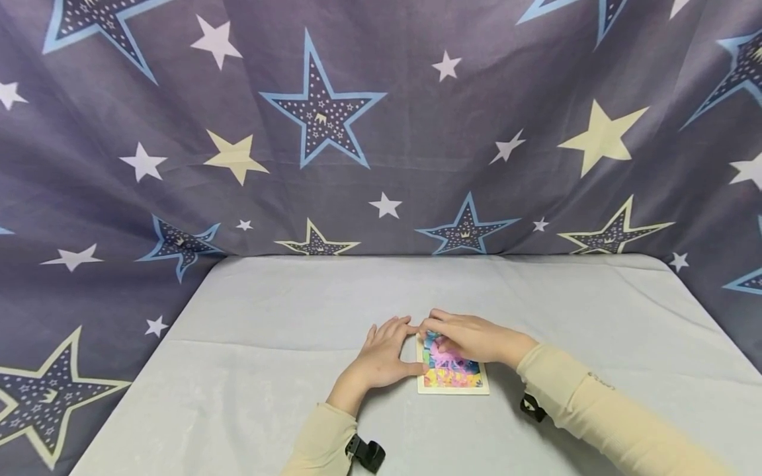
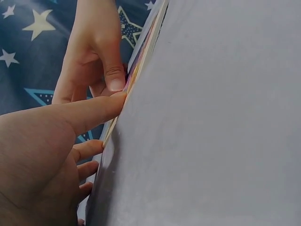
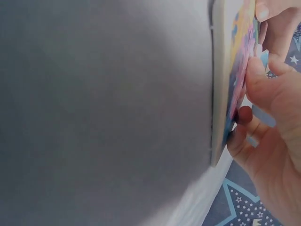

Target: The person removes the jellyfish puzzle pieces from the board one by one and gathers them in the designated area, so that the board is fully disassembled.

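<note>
A small square picture puzzle (image 1: 452,380) with a cream border and a pink, blue and yellow picture lies flat on the table. My left hand (image 1: 383,360) rests at its left side, fingers fairly straight, thumb tip on the left border and index finger at the far left corner. Over the far part of the picture, my right hand (image 1: 473,337) bends its fingers down and hides some of it. In the right wrist view a small light blue puzzle piece (image 3: 265,57) stands up at the right thumb and index finger, which pinch it.
A pale grey cloth covers the table (image 1: 268,383). Behind and beside it hangs a dark curtain (image 1: 405,132) with a star pattern. Both sleeves carry a black wrist strap (image 1: 366,453).
</note>
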The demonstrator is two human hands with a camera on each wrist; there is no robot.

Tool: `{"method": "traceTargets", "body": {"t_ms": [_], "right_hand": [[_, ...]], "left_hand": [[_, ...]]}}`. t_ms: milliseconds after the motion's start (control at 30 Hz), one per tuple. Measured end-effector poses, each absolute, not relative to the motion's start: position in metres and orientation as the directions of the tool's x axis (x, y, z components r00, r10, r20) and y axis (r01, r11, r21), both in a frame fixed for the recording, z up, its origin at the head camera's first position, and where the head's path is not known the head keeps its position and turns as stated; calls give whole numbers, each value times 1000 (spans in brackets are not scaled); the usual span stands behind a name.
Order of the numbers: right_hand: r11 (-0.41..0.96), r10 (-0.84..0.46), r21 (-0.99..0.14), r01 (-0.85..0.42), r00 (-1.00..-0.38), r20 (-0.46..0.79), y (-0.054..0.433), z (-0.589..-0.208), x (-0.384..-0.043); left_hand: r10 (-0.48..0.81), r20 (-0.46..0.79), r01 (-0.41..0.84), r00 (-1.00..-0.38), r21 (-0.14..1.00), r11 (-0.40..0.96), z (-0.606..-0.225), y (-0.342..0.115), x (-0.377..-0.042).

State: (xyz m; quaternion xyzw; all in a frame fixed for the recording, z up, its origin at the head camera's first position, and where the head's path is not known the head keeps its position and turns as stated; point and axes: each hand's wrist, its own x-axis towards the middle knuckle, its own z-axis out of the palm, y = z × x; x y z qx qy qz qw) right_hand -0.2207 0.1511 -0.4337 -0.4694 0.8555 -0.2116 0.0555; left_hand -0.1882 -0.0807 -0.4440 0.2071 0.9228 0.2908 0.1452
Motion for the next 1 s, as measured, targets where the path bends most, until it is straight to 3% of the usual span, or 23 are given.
{"method": "traceTargets", "body": {"t_ms": [267, 600, 1000], "right_hand": [[579, -731, -503, -641, -682, 26, 148, -433, -218], [663, -606, -527, -531, -794, 38, 138, -433, -216], [560, -604, -647, -517, -790, 108, 145, -439, -221]], "left_hand": [[455, -147, 281, -878, 612, 739, -441, -82, -186], [458, -142, 286, -877, 613, 737, -443, -81, -187], [451, -121, 289, -884, 616, 732, -444, -80, -187]]}}
